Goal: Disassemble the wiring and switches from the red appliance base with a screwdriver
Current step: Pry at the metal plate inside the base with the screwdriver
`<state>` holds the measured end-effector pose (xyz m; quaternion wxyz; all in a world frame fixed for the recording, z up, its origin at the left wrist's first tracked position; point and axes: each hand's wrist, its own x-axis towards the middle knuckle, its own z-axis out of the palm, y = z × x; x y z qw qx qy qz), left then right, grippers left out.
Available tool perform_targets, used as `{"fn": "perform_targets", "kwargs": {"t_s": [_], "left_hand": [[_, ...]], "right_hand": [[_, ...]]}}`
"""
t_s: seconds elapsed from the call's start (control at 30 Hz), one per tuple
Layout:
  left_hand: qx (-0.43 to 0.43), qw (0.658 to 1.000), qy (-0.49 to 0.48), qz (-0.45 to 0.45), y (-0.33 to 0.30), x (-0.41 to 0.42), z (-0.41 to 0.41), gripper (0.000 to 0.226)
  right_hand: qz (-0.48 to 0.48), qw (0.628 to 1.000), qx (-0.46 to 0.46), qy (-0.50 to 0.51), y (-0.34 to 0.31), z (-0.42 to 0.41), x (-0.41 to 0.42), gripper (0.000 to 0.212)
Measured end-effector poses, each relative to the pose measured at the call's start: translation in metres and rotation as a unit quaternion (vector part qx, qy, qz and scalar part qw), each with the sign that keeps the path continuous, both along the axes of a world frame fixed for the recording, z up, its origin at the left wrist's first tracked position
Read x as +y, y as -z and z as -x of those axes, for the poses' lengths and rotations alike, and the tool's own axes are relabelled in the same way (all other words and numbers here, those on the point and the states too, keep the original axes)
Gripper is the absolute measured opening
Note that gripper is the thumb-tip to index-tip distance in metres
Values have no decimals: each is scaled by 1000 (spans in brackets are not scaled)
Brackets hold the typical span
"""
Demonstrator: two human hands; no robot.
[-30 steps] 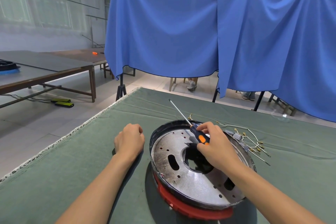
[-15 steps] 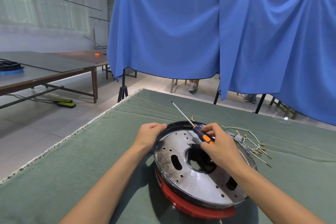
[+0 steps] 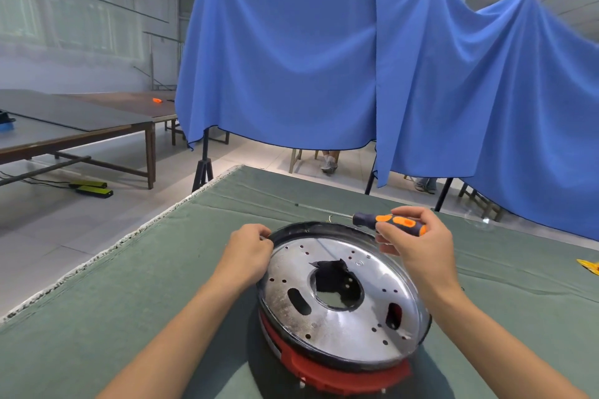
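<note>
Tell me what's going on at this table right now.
A person is taking apart a red appliance base on a green-covered table. The left hand grips the rim of its metal plate, while the right hand holds a screwdriver above the far rim, shaft pointing left, not on any screw. No wiring or switches show clearly.

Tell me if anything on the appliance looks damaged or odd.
Yes: the metal plate on the red base has a ragged, torn-looking dark edge at its central hole, and scorch-like grime on its left side.
</note>
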<state>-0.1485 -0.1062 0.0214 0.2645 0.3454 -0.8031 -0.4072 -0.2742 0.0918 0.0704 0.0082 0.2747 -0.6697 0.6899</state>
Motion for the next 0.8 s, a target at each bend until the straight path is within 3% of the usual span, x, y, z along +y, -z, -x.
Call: {"fn": "perform_targets", "kwargs": {"t_s": [0.13, 0.27, 0.43, 0.47, 0.53, 0.63, 0.7, 0.8], "left_hand": [[-32, 999, -31, 2, -3, -1, -8, 38], [-82, 996, -21, -32, -14, 2, -17, 11], [-104, 993, -56, 5, -18, 8, -21, 27], [-89, 994, -63, 17, -15, 8, -18, 25], [-17, 998, -27, -50, -11, 12, -10, 8], [56, 982, 37, -178, -9, 12, -5, 28], [47, 990, 30, -130, -7, 9, -5, 46], [-46, 999, 9, 18, -5, 12, -2, 59]], "right_hand": [[42, 999, 16, 14, -5, -4, 3, 23], [59, 997, 44, 33, -3, -7, 3, 24], [114, 991, 47, 52, -4, -5, 5, 20], [120, 990, 43, 55, -4, -4, 6, 20], [134, 989, 28, 60, -5, -1, 8, 19], [170, 983, 8, 67, -6, 0, 13, 18], [178, 982, 14, 58, -8, -1, 15, 16], [154, 985, 60, 50, -13, 0, 17, 14]]}}
